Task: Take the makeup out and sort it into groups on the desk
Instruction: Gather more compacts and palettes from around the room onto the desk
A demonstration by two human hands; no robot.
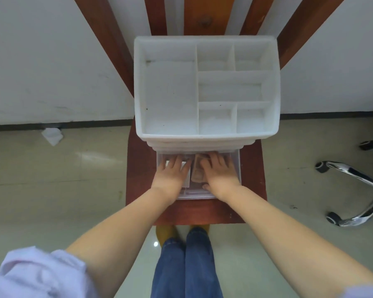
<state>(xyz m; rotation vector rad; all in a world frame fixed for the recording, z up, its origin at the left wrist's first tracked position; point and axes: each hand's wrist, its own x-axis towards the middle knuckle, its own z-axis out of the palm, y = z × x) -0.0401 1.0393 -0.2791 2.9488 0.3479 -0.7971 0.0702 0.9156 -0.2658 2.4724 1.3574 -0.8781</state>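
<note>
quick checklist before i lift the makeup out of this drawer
1. Drawer pulled open far enough: ok.
2. Left hand on the white flat item: ok; grip cannot tell.
3. Right hand beside the brown palette: ok; grip cannot tell.
4. Organizer steady on the chair seat: ok.
5. Top compartments holding nothing: ok.
6. Desk to sort onto in view: not ok.

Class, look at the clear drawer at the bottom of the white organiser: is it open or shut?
Open. The drawer sticks out in front of the organiser, and both hands reach into it.
</note>
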